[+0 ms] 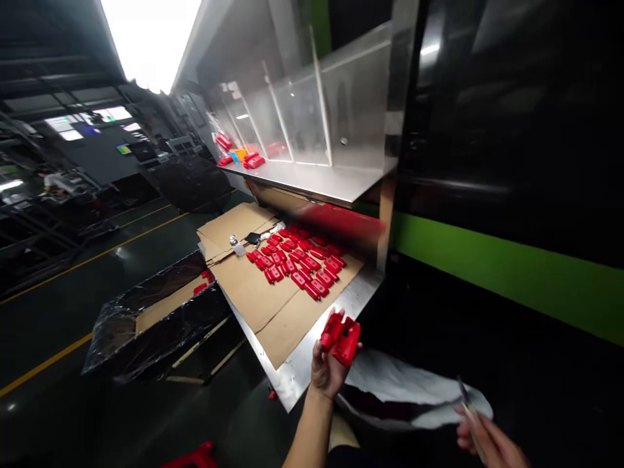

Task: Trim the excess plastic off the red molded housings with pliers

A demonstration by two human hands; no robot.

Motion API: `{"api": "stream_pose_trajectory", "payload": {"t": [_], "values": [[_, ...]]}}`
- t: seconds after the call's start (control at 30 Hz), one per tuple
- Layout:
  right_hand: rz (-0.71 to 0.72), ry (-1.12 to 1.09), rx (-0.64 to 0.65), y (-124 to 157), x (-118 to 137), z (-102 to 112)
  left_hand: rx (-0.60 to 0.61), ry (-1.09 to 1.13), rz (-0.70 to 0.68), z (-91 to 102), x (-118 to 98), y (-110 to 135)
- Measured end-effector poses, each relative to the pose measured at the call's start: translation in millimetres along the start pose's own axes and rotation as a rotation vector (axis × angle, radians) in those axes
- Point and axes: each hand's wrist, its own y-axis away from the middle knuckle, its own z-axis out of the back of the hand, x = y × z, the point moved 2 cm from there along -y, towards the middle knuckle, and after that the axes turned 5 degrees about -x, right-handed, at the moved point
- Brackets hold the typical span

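Note:
My left hand (pixel 325 374) is closed around two hollow red plastic parts (pixel 347 341), side by side in the palm near the table's front corner. Their open insides face up. At the lower right, my right hand (pixel 487 439) grips a slim knife (pixel 464 393) by its pale handle, with the narrow dark blade pointing up and away from me. The two hands are well apart. Beyond my left hand, many red plastic parts (pixel 298 279) of similar shape lie in rows on flat cardboard (pixel 263 296).
A metal shelf (pixel 312 179) overhangs the table's back, with more red parts (pixel 253 160) on it. A small bottle (pixel 237 245) stands on the cardboard. Left of the table is a bin lined with black plastic (pixel 114 338). Pale sheeting (pixel 400 370) lies between my hands.

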Motion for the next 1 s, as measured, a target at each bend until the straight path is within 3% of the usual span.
{"api": "stream_pose_trajectory", "payload": {"t": [0.07, 0.17, 0.23, 0.33, 0.5, 0.73, 1.0], "values": [[0.113, 0.057, 0.055, 9.9, 16.5, 7.1, 0.08, 0.27, 0.018, -38.0, -0.8, 18.6], [0.414, 0.111, 0.011, 19.6, 73.9, 19.0, 0.226, 0.649, 0.046, -78.6, -16.3, 42.0], [0.573, 0.102, 0.005, 29.0, 111.5, 26.0, 0.287, 0.721, 0.055, -96.9, -30.7, 54.2], [0.632, 0.007, 0.059, 45.0, 139.8, 36.8, 0.305, 0.728, 0.042, -115.8, -48.7, 67.4], [0.636, -0.019, 0.081, 55.2, 135.9, 54.9, 0.316, 0.713, -0.012, -131.4, -58.5, 80.6], [0.58, -0.1, 0.027, 57.6, 137.4, 65.5, 0.268, 0.668, -0.028, -134.8, -54.5, 88.8], [0.671, 0.015, 0.094, 62.6, 133.3, 83.6, 0.282, 0.712, -0.034, -149.0, -64.6, 92.1]]}}
